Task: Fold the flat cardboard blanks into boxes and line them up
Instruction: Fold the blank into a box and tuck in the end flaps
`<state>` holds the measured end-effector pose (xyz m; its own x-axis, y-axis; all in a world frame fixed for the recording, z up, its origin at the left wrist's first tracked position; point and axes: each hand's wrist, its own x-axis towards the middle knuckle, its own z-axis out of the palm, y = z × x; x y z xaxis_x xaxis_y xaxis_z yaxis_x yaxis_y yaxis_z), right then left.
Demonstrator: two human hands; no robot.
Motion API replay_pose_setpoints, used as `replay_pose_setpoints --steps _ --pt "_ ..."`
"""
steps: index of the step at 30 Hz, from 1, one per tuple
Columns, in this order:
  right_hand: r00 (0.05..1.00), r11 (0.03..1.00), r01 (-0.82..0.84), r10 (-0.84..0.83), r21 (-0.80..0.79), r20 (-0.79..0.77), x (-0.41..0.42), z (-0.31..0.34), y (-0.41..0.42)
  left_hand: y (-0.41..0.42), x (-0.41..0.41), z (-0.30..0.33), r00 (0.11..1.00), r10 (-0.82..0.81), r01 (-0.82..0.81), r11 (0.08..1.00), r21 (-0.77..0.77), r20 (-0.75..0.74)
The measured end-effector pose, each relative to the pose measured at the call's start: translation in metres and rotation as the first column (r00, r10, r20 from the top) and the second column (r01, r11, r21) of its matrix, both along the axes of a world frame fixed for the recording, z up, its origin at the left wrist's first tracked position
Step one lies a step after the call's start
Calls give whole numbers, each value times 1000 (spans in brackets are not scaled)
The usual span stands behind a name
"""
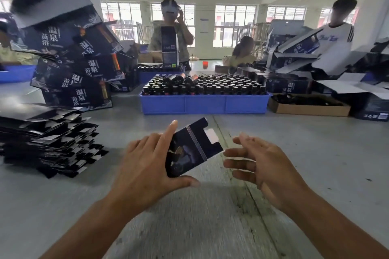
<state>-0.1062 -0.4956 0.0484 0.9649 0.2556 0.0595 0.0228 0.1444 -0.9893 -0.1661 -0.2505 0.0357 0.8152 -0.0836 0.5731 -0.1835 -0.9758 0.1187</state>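
Left hand (145, 166) is gripping a dark cardboard blank (190, 151) | right hand (267, 166) is hovering beside it, fingers spread | flat blank stack (48, 145) is lying left of hands

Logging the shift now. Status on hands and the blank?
Left hand gripping blank, still flat. Right hand open, beside it, not touching. Table bare in front; flat stack left.

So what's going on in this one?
A person is folding cardboard boxes at a grey table. The left hand grips a dark blank that is partly opened, while the right hand is open beside it, not touching. Flat blanks are stacked to the left, with finished boxes piled behind them.
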Motion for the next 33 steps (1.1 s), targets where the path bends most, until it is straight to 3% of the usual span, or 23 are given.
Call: replay_pose_setpoints --steps 4,9,14,20,27,33 --pt "988 999 -13 18 -33 153 -8 1 4 -4 -5 5 998 -3 -2 997 75 70" --pt "920 987 3 60 -160 388 -17 10 2 -13 -15 6 994 -97 94 995 42 51" --pt "917 970 -66 152 -235 368 -18 13 -3 -21 -20 9 974 -219 220 976 -5 49" --pt "892 943 -78 211 -322 401 -20 11 1 -25 -23 9 972 -228 231 971 -66 54" --pt "848 904 10 219 -428 482 -22 7 3 -25 -23 10 964 -245 225 957 181 99" --pt "839 886 134 136 -443 526 -22 2 5 -26 -25 9 963 -253 229 949 219 89"
